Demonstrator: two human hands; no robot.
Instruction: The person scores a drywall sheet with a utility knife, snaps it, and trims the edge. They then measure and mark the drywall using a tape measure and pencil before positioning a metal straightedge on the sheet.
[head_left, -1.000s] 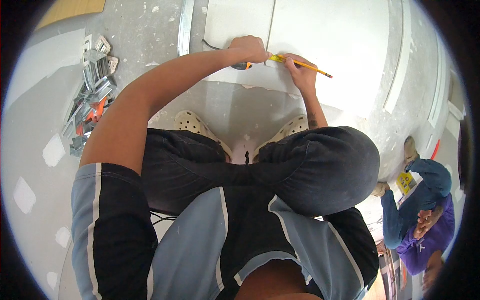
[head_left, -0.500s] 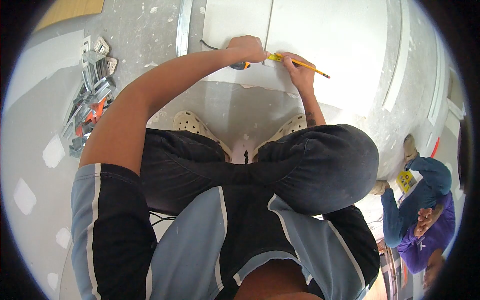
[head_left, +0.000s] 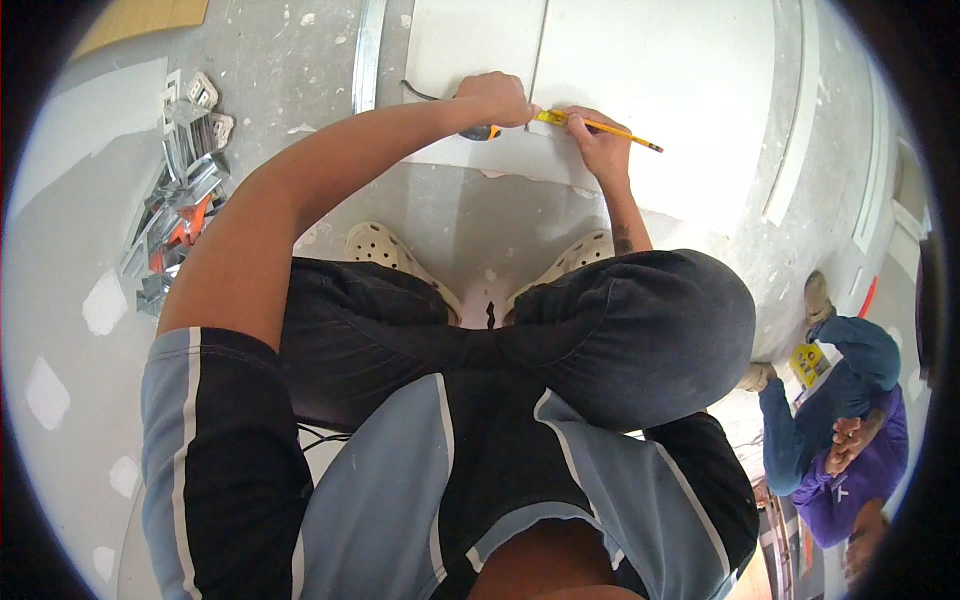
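Note:
My left hand [head_left: 495, 98] is closed over a black and orange tape measure [head_left: 482, 132], whose case pokes out below the fingers. A short stretch of yellow blade [head_left: 549, 117] spans the gap between my two hands. In my right hand [head_left: 603, 148] a yellow pencil [head_left: 632, 136] is gripped, its eraser end pointing right; the fingers also sit at the blade's end. Both hands rest over a white board [head_left: 680, 100] lying on the floor, close to a dark straight seam [head_left: 541, 45]. The pencil's tip is hidden by the fingers.
Metal offcuts [head_left: 185, 200] are piled at the left. A metal profile [head_left: 368, 60] lies left of the board, and narrow white strips [head_left: 797, 120] lie to the right. My clogs [head_left: 385, 248] stand just before the board. Another person [head_left: 840, 420] sits at the right, hands together.
Almost nothing differs. The pencil's eraser end has shifted very slightly right and down; both hands stay in the same place.

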